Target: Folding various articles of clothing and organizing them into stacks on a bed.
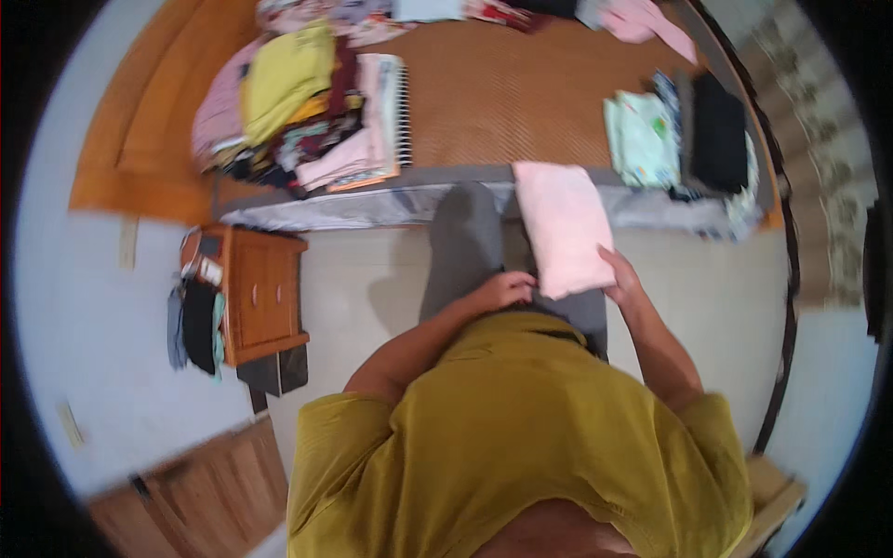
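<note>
R grip (pixel 623 277) closed on pink bundle (pixel 564 232), a folded cloth, at its R side nr the near corner; bundle is held at bed's (pixel 507 102) near edge, its far end overlapping that edge in view, can't tell if touching

L grip (pixel 505 292) is short of bed's near edge, at wearer's waist, fingers curled nr bundle's near L corner; can't tell if it holds anything

On bed, L end: clothes pile w/ yellow garment (pixel 290 79) on top, plus striped-edge cloth (pixel 403 112) beside it

On bed, R end: mint garment (pixel 644 138), folded, nr black garment (pixel 719 135)

Bed's far edge: more clothes (pixel 428 9)

Off bed's near L corner: wooden nightstand (pixel 262 293)
</note>
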Demonstrator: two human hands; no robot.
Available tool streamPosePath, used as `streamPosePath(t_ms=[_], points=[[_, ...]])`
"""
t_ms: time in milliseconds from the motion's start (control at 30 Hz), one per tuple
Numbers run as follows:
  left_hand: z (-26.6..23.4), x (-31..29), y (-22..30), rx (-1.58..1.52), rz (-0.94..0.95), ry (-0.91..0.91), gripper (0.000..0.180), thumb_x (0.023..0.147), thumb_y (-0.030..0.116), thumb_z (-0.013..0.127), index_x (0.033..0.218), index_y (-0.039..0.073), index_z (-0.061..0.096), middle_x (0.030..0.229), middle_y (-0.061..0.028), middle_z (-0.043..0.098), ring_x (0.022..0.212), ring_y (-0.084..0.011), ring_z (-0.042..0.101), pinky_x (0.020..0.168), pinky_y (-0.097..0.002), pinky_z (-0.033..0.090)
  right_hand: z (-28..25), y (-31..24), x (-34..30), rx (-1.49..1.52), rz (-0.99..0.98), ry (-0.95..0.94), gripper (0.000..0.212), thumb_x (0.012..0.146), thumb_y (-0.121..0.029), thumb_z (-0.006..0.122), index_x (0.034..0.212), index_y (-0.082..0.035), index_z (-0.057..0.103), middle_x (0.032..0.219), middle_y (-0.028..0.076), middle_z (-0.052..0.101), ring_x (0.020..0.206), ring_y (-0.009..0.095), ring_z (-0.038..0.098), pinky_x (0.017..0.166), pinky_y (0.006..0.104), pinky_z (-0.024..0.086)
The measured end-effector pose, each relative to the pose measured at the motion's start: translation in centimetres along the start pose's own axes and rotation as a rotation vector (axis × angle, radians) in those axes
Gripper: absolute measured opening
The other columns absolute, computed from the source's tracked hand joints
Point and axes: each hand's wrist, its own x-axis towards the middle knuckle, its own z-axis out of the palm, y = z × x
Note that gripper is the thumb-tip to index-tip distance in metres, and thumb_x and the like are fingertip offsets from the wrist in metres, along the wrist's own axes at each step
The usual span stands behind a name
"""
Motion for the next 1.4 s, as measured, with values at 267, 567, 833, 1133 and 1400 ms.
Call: streamPosePath(t_ms=[267,567,833,1133,1400], points=[[0.4,0.5,0.4,-0.455,-0.243,-0.044,0.054,0.093,0.048,0.036,0.122,0.004,0.047,0.112,-0.0107,0.056,0.100,-0.0205,0.054,0.086,-0.0340,0.041,2.7,1.6,-0.7,0.120,0.047,0.011,0.043,0.087,-0.015,0.054,0.126,-0.003,0.040,0.119,0.013,0.052,0.109,0.026,0.052,0.095,0.0380,0.042],[1.3,-3.1,8.3,-1.185,0.077,0.192,0.067,0.090,0.056,0.031,0.137,0.008,0.025,0.135,-0.0131,0.038,0.126,-0.0278,0.034,0.103,-0.0439,0.028,9.5,3.0,-1.4,0.317,-0.072,0.110,0.039,0.084,-0.012,0.058,0.118,-0.001,0.045,0.113,0.013,0.056,0.105,0.025,0.055,0.089,0.0355,0.046],[3.1,-2.0,11.4,-1.016,0.127,0.323,0.059,0.092,0.039,0.042,0.136,0.004,0.023,0.135,-0.0120,0.036,0.125,-0.0236,0.036,0.103,-0.0385,0.030,11.7,4.2,-2.6,-0.029,-0.050,-0.085,0.045,0.084,-0.010,0.056,0.124,0.000,0.040,0.119,0.012,0.052,0.106,0.024,0.054,0.090,0.0359,0.045],[-3.9,-2.3,21.9,-0.951,0.255,0.449,0.042,0.090,0.014,0.050,0.127,-0.001,0.037,0.121,-0.0144,0.051,0.112,-0.0245,0.051,0.099,-0.0401,0.038,6.6,6.4,-2.0,-0.227,0.010,-0.277,0.014,0.092,-0.011,0.046,0.099,-0.002,0.053,0.091,0.012,0.062,0.081,0.020,0.062,0.073,0.0291,0.049],[-16.5,-10.1,42.3,-0.382,0.998,0.694,0.057,0.091,0.044,0.043,0.129,0.003,0.034,0.128,-0.0169,0.043,0.113,-0.0277,0.049,0.091,-0.0412,0.044,7.0,6.1,-1.6,-0.274,0.059,-0.320,0.016,0.093,-0.014,0.045,0.101,-0.002,0.052,0.094,0.011,0.060,0.084,0.019,0.061,0.075,0.0287,0.048]])
